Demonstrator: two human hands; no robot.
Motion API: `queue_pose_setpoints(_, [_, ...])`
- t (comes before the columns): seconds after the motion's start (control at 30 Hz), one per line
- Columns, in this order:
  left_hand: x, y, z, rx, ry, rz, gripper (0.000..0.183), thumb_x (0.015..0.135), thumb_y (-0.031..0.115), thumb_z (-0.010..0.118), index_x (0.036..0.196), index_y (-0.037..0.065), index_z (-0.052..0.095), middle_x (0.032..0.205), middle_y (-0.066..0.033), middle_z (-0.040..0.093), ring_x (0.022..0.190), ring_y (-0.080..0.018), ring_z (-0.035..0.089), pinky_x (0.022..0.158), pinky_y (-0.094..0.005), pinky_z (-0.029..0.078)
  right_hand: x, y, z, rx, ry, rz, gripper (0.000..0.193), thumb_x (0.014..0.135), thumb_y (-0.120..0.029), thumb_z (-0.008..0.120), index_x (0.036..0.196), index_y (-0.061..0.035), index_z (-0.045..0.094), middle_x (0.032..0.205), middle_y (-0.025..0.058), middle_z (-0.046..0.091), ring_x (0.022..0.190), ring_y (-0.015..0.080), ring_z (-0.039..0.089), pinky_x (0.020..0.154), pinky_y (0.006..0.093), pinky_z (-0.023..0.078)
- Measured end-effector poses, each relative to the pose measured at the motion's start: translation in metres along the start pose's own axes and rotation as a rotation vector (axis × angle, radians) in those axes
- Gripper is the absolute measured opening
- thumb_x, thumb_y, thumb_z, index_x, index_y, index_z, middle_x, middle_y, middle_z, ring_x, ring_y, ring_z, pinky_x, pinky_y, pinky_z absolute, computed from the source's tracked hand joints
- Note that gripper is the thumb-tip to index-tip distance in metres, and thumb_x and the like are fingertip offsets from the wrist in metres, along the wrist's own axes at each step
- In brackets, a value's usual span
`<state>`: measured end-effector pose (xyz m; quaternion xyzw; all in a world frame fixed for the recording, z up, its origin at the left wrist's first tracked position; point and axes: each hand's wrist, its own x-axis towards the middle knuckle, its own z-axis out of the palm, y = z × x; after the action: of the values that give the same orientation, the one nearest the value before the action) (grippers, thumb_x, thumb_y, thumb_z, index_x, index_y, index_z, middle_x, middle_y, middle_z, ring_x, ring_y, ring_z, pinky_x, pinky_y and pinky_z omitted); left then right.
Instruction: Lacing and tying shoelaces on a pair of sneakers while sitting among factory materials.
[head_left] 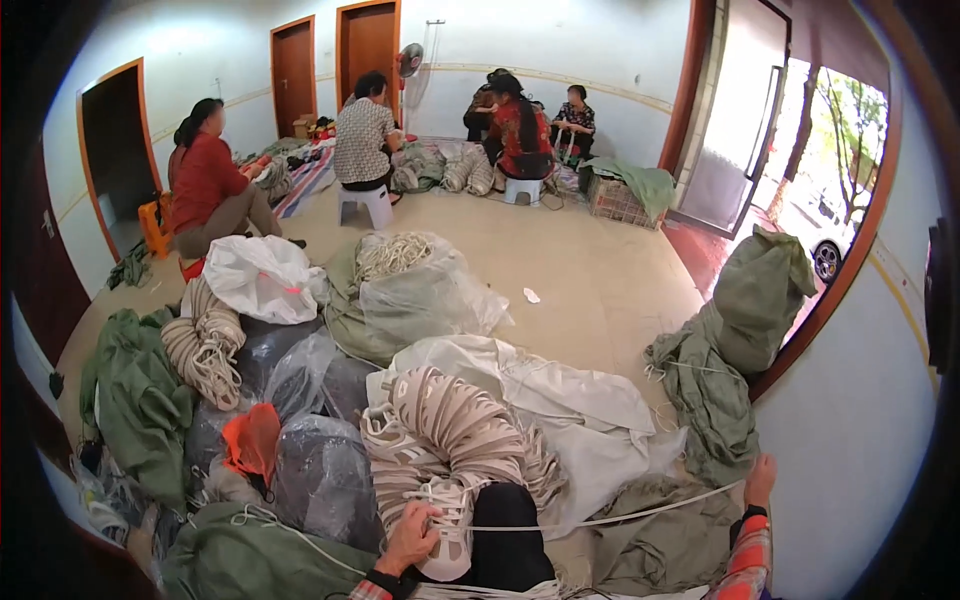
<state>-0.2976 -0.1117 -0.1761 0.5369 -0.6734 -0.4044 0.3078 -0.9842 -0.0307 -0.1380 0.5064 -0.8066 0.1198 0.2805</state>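
A beige-and-white shoe upper (452, 560) rests over my dark trouser leg, with lacing across its front. My left hand (408, 538) holds its edge, the fingers pressed together on the lacing. Far out to the right, my right hand (760, 482) is closed on a white shoelace (610, 519), which runs stretched from the upper across my knee. Just beyond sits a curved stack of nested shoe uppers (465, 425). More white laces (490, 592) lie across my lap at the lower edge.
Green sacks (140, 400), clear plastic bags and a white sack (560, 400) crowd around me. Another bundle of uppers (208, 340) lies left. A full green sack (765, 300) stands by the open door. Several people sit on low stools at the back, near a standing fan (410, 60).
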Motion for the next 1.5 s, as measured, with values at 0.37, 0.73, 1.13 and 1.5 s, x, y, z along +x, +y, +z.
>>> queue_pose_setpoints(0.37, [0.007, -0.04, 0.016, 0.075, 0.19, 0.02, 0.017, 0.084, 0.016, 0.053, 0.096, 0.005, 0.058, 0.092, -0.0119, 0.041, 0.069, -0.0216, 0.05, 0.065, -0.0342, 0.044, -0.069, -0.358, -0.013, 0.743, -0.256, -0.353, 0.009, 0.073, -0.008, 0.055, 0.078, -0.0075, 0.062, 0.07, 0.0123, 0.059, 0.064, 0.0317, 0.054, 0.062, 0.0422, 0.042])
queue_pose_setpoints(0.73, [0.007, -0.04, 0.02, 0.136, 0.191, -0.087, 0.021, 0.082, 0.025, 0.057, 0.098, 0.011, 0.059, 0.096, -0.0141, 0.043, 0.083, -0.031, 0.051, 0.072, -0.0401, 0.044, -0.125, -0.497, -0.051, 0.997, -0.856, -0.612, 0.015, 0.079, -0.011, 0.047, 0.093, -0.0051, 0.048, 0.071, 0.0169, 0.056, 0.061, 0.0345, 0.059, 0.051, 0.0438, 0.045])
queue_pose_setpoints(1.13, [-0.001, -0.061, 0.028, 0.155, 0.206, -0.078, 0.03, 0.084, 0.026, 0.054, 0.105, 0.005, 0.055, 0.098, -0.0171, 0.043, 0.091, -0.0344, 0.046, 0.075, -0.0426, 0.04, -0.124, -0.498, -0.032, 1.317, -0.771, 0.108, 0.023, 0.089, -0.02, 0.045, 0.087, 0.0022, 0.052, 0.067, 0.0158, 0.056, 0.06, 0.0263, 0.056, 0.058, 0.0364, 0.044])
queue_pose_setpoints(1.5, [0.024, -0.126, 0.036, -0.412, 0.293, -0.81, 0.048, 0.089, 0.032, 0.034, 0.092, -0.009, 0.06, 0.095, -0.0301, 0.058, 0.094, -0.044, 0.053, 0.079, -0.046, 0.041, -0.113, -0.494, -0.049, 1.214, -0.798, -0.166, 0.021, 0.089, -0.021, 0.043, 0.092, -0.0004, 0.046, 0.071, 0.0292, 0.056, 0.07, 0.0462, 0.055, 0.06, 0.0533, 0.042])
